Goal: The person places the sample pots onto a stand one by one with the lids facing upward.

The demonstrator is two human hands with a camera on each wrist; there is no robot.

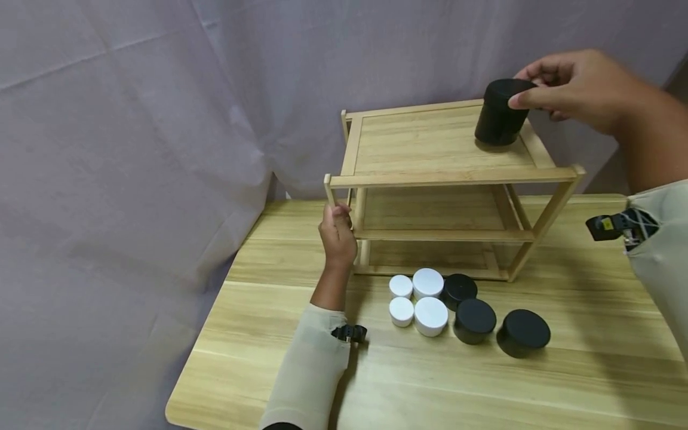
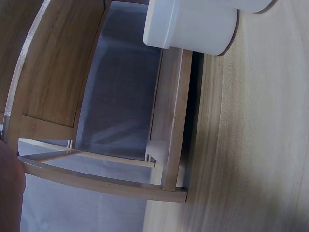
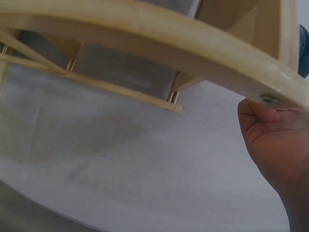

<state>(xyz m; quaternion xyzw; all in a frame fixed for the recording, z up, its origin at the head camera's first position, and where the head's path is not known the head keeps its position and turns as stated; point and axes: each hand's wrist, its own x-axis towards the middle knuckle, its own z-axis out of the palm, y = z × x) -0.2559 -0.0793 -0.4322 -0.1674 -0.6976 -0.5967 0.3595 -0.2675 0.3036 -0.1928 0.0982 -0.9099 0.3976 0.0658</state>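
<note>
A black lidded jar (image 1: 497,119) stands upright at the right end of the top board of a three-tier wooden rack (image 1: 419,143). My right hand (image 1: 596,89) pinches it near the lid between thumb and fingers; I cannot tell whether its base touches the board. In the right wrist view, the rack's end hides most of the jar, and the hand (image 3: 277,145) shows beside that end. Lower down, my left hand (image 1: 338,236) grips the rack's front left post. Only a sliver of this hand (image 2: 9,188) enters the left wrist view.
In front of the rack, several white jars (image 1: 430,313) and black jars (image 1: 522,331) stand on the wooden table (image 1: 258,334). A grey cloth (image 1: 134,179) hangs behind and to the left. The lower shelf (image 1: 430,209) lies beneath the top board.
</note>
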